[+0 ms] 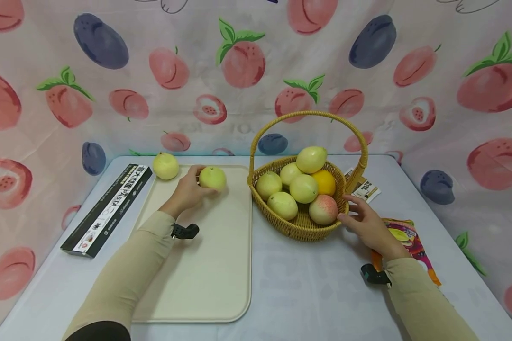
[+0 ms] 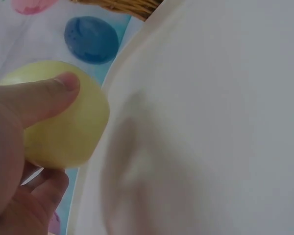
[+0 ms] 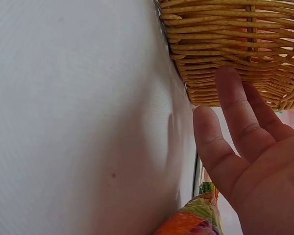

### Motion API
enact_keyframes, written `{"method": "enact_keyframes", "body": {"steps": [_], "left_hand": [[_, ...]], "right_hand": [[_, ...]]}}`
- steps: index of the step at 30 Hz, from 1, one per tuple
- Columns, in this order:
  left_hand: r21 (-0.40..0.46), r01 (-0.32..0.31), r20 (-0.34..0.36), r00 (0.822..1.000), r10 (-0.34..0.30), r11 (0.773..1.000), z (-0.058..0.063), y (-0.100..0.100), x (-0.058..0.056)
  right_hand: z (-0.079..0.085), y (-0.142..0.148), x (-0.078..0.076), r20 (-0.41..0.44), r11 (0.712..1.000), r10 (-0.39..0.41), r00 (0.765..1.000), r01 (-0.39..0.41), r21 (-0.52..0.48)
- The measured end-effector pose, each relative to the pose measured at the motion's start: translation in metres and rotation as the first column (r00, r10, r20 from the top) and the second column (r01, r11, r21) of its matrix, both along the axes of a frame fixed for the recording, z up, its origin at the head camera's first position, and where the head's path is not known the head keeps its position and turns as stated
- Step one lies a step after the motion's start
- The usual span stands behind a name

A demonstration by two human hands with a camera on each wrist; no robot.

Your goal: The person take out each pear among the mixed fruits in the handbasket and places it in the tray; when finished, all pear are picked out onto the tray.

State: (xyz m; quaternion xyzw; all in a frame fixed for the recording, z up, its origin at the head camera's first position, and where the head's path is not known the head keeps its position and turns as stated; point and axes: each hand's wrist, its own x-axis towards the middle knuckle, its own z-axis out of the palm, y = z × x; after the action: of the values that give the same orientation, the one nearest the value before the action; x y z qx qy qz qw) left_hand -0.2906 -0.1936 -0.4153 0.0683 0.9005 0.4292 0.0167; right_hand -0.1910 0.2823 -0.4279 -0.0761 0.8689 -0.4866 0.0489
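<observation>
In the head view my left hand [image 1: 189,189] holds a round yellow-green fruit [image 1: 213,178] above the far part of a beige tray [image 1: 213,265]. The left wrist view shows the thumb across this fruit [image 2: 73,127], fingers beneath, with a short stem at its left. My right hand [image 1: 369,225] touches the right side of a wicker basket [image 1: 300,232], near the handle's base. Its visible fingers [image 3: 235,105] are extended against or close to the weave in the right wrist view. Inside the basket lie several yellow-green fruits [image 1: 304,188], an orange [image 1: 324,182] and a peach [image 1: 323,209].
Another yellow-green fruit [image 1: 165,166] sits at the tray's far left corner. A black-and-white pasta box [image 1: 111,208] lies left of the tray. A colourful packet [image 1: 403,237] lies partly under the right forearm, and a small printed packet [image 1: 367,190] behind the basket. A fruit-print cloth hangs behind.
</observation>
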Motion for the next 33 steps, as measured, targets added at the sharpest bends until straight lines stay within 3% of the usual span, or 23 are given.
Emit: {"method": "enact_keyframes", "body": {"steps": [11, 23, 33], "left_hand": [[0.013, -0.018, -0.006, 1.0, 0.018, 1.0, -0.005, 0.001, -0.016], [0.046, -0.078, -0.006, 0.997, 0.079, 0.996, -0.009, 0.002, -0.025], [0.084, -0.091, 0.016, 0.996, 0.09, 0.992, -0.007, 0.0, -0.03]], "right_hand": [[0.002, -0.001, 0.002, -0.017, 1.0, 0.012, 1.0, -0.012, -0.013], [0.001, -0.001, 0.001, -0.007, 1.0, 0.006, 1.0, -0.007, -0.008], [0.0, 0.0, 0.0, -0.003, 1.0, 0.004, 1.0, -0.004, 0.004]]}}
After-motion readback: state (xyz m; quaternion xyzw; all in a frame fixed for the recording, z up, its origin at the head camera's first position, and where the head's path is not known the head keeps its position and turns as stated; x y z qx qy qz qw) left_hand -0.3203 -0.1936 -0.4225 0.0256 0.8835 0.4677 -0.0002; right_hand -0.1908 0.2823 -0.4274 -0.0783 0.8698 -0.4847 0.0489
